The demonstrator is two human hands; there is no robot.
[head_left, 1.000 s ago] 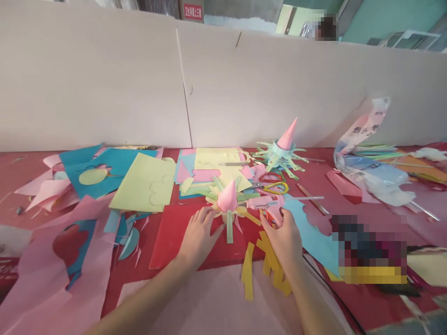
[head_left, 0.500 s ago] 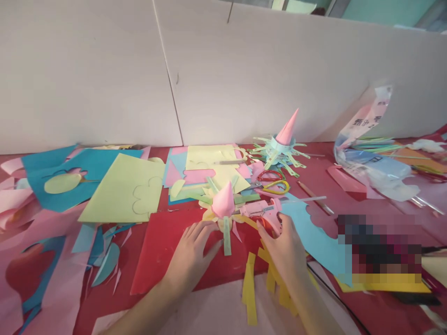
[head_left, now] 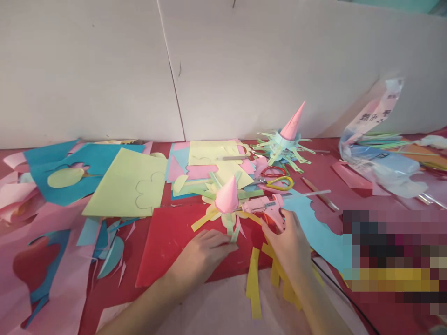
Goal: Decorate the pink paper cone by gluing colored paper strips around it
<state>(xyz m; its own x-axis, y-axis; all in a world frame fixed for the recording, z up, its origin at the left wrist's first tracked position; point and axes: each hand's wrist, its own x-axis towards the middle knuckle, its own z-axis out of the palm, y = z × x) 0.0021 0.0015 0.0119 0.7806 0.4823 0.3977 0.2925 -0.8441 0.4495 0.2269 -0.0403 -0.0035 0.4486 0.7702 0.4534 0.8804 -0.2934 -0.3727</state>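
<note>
A pink paper cone (head_left: pixel 227 195) stands on a flower-shaped base with green and yellow strips around it. My left hand (head_left: pixel 206 251) is closed at the front of this piece, its fingertips on a light green strip (head_left: pixel 234 231) that points toward me. To the right, my right hand (head_left: pixel 288 235) is wrapped round the handle of a pink glue gun (head_left: pixel 267 207). The gun's nozzle points left and reaches the base of the cone. Beneath the cone piece lies a red sheet (head_left: pixel 167 242).
Scissors (head_left: pixel 279 182) and a second cone piece (head_left: pixel 293 123) lie behind. Yellow strips (head_left: pixel 254 288) are in front, near a black cord (head_left: pixel 338 291). Cut paper (head_left: pixel 129 181) covers the left; a plastic bag (head_left: pixel 380 158) is at the right.
My left hand has moved right and forward onto the green strip, uncovering a yellow strip at the left of the piece. The view has shifted slightly. My right hand still holds the glue gun.
</note>
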